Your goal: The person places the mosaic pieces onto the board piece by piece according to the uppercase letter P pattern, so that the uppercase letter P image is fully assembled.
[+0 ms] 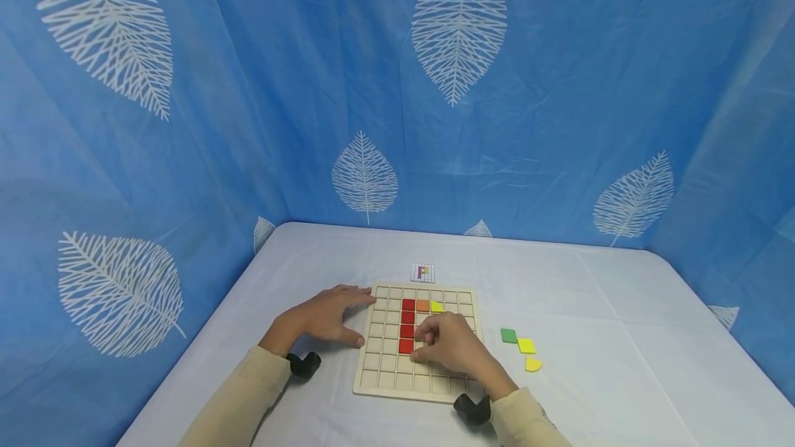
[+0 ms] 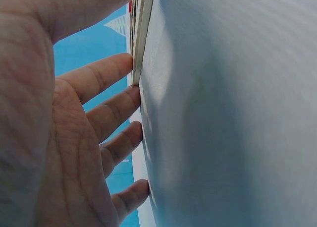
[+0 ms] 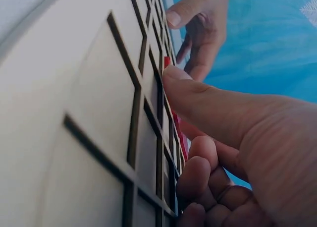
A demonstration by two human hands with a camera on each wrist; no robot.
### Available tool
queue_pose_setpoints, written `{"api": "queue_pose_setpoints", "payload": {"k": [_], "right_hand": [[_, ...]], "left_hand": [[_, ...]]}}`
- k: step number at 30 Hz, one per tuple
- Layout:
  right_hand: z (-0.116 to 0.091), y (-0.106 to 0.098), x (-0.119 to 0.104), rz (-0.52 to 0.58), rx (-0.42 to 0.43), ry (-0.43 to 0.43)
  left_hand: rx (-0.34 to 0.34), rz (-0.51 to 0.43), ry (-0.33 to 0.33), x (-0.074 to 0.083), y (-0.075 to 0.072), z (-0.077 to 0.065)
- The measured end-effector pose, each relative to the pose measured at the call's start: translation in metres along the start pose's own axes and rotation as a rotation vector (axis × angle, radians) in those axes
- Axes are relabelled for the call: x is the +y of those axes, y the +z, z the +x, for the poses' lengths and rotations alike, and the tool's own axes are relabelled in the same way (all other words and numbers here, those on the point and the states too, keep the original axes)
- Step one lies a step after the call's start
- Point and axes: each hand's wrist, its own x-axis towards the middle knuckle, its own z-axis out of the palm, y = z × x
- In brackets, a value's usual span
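Observation:
A wooden grid board (image 1: 386, 381) lies on the white cloth. Four-sided red tiles stand in one column of its cells, with an orange tile (image 1: 423, 305) and a yellow rounded tile (image 1: 437, 307) beside the top one. My right hand (image 1: 450, 343) is low over the board, thumb and index finger at the lowest red tile (image 1: 406, 346), its other fingers curled; the index fingertip is partly hidden in the right wrist view. With fingers spread, my left hand (image 1: 326, 312) touches the board's left edge. Its palm and fingers (image 2: 106, 83) show in the left wrist view.
Right of the board lie a green square tile (image 1: 508, 335), a yellow square tile (image 1: 526, 345) and a yellow quarter-round tile (image 1: 533, 364). Behind the board is a small pattern card (image 1: 423, 272). Blue leaf-printed cloth (image 1: 528, 157) hangs around the table.

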Motion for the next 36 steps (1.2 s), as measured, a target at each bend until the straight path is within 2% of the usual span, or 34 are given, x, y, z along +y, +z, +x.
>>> {"api": "queue_pose_setpoints", "payload": {"k": [9,20,29,36], "right_hand": [[-0.001,-0.01,-0.002,0.05,-0.025,-0.006],[-0.008,-0.049,-0.004,0.005,0.094,-0.014],[-0.022,-0.09,-0.008,-0.05,0.236,0.007],[-0.032,-0.103,-0.01,-0.086,0.246,0.016]], "left_hand": [[0.004,0.002,-0.011,0.001,0.0,-0.002],[0.01,0.004,-0.003,0.002,0.0,-0.002],[0.003,-0.03,0.026,0.001,-0.002,-0.002],[-0.001,-0.04,0.025,0.0,-0.002,-0.002]]}}
